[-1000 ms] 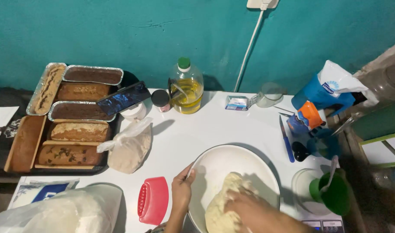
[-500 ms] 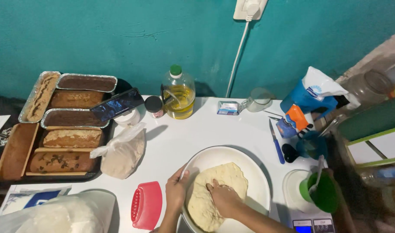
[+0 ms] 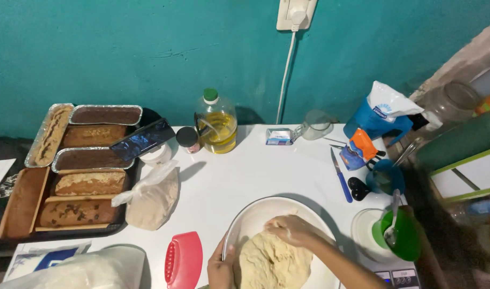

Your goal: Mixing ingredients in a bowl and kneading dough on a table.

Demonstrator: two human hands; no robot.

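Standing against a teal wall (image 3: pixel 122 48), the white desk (image 3: pixel 245 176) carries a white bowl (image 3: pixel 250 222) of dough (image 3: pixel 272 265); the left hand (image 3: pixel 221 267) grips its rim, the right hand (image 3: pixel 290 230) presses flat on the dough.

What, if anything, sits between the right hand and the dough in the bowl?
Nothing visible does. The right hand rests directly on the top of the dough inside the white bowl. The left hand holds the bowl's near-left rim, off to the side of that contact.
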